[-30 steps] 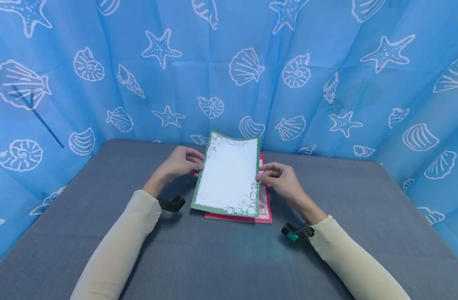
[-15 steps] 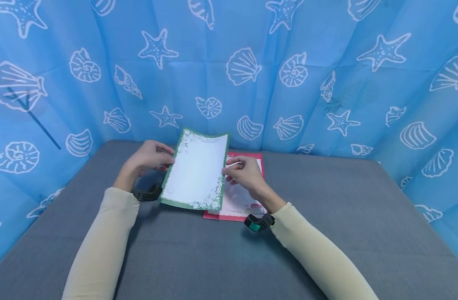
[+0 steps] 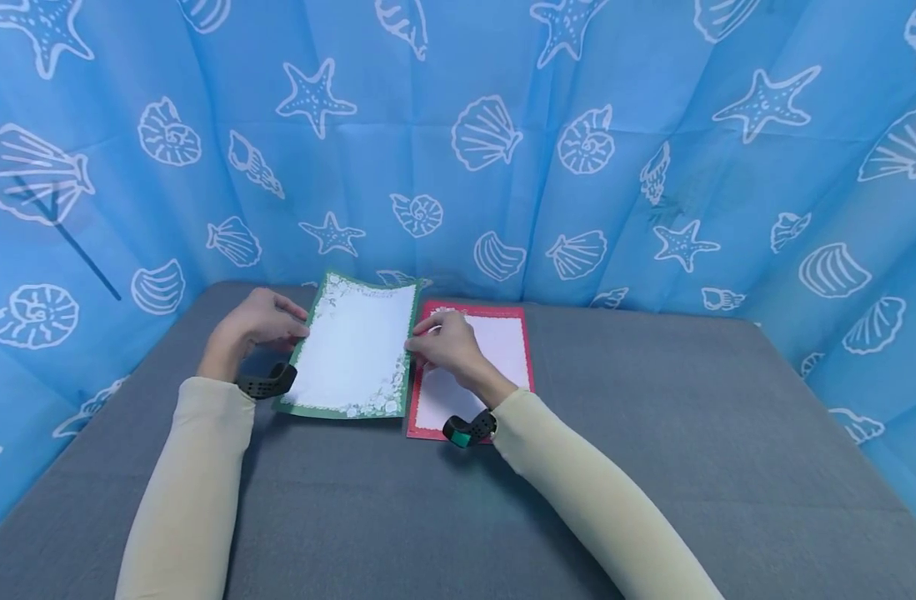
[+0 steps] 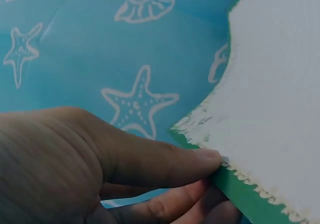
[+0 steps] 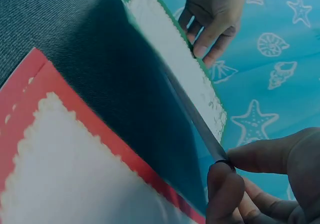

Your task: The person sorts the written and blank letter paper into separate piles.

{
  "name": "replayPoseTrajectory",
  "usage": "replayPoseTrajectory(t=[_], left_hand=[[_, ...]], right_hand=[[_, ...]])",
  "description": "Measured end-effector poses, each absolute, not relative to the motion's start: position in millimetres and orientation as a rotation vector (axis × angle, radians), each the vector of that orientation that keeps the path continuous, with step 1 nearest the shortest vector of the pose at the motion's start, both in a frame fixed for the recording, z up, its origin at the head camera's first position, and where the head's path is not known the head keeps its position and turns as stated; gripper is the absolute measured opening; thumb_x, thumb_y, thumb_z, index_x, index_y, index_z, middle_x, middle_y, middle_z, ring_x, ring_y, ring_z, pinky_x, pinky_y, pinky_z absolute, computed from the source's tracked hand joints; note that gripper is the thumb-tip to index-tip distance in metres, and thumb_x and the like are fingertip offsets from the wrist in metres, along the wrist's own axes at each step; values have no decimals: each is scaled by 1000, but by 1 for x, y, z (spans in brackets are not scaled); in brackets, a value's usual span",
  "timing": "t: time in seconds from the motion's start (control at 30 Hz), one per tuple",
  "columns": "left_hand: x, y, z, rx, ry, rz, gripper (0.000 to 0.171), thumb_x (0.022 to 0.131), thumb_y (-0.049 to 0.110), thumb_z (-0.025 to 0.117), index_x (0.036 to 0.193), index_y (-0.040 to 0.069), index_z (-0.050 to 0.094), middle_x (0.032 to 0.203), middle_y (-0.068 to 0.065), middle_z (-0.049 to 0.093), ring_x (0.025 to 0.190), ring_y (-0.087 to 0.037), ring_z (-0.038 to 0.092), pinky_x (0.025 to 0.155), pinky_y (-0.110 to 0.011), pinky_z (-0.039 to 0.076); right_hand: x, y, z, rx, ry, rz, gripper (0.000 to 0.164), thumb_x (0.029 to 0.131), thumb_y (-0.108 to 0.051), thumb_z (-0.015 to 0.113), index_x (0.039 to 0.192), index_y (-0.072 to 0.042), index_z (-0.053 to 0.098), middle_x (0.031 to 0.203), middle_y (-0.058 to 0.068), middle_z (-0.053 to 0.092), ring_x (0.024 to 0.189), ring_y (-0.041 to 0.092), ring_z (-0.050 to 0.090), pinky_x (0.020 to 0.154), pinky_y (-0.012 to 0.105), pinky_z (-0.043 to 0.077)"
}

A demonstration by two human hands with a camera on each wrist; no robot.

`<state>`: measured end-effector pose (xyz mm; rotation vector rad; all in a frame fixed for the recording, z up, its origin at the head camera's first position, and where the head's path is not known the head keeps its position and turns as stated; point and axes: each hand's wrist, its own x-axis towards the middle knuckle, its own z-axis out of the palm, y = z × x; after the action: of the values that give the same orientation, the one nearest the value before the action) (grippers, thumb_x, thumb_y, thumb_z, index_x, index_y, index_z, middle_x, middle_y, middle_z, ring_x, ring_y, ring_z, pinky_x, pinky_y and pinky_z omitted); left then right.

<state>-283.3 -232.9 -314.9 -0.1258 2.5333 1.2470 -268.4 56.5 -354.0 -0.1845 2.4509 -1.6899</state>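
Observation:
A sheet of paper point(image 3: 356, 346) with a green border and white flowers is held up off the table, bowed between both hands. My left hand point(image 3: 262, 321) pinches its left edge; in the left wrist view the thumb point(image 4: 165, 165) presses on the white face with the fingers behind. On the opposite edge, my right hand point(image 3: 453, 346) pinches the paper between thumb and fingertips, as the right wrist view shows. A red-bordered sheet point(image 3: 503, 342) lies on the table just right of the green one, partly covered by my right hand and wrist.
The table has a grey cloth cover point(image 3: 653, 433). Behind it and along both sides hangs a blue curtain point(image 3: 458, 192) printed with white shells and starfish. Each wrist wears a black strap, the right strap point(image 3: 468, 429) with a green patch.
Both hands have moved left with the green-bordered paper, from over the red-bordered sheet to beside it, and lowered it slightly. The red-bordered sheet is now mostly uncovered and stays where it was.

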Motion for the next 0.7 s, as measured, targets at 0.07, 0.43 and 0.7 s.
replayPoseTrajectory(t=[0.07, 0.43, 0.7], left_hand=[[-283, -234, -316, -143, 2535, 1237, 41, 96, 6, 65, 133, -11, 56, 113, -21, 61, 89, -25, 66, 81, -39, 58], [-283, -240, -327, -162, 2541, 1182, 39, 94, 4, 65, 129, -13, 57, 113, -22, 57, 93, -30, 62, 79, -41, 58], [-283, -241, -332, -157, 2505, 1154, 39, 94, 1, 65, 127, -18, 55, 103, -19, 59, 80, -21, 62, 76, -38, 59]], right_hand=[[-269, 52, -357, -196, 2478, -1643, 17, 89, -7, 75, 102, 2, 69, 73, 11, 70, 62, 23, 69, 55, 31, 54], [-265, 37, -360, -190, 2666, -1333, 14, 90, -12, 72, 80, -4, 76, 69, 6, 71, 59, 16, 68, 53, 28, 47], [-266, 35, -360, -126, 2700, -1220, 20, 89, -14, 73, 70, -7, 76, 62, 4, 69, 55, 14, 62, 51, 27, 44]])
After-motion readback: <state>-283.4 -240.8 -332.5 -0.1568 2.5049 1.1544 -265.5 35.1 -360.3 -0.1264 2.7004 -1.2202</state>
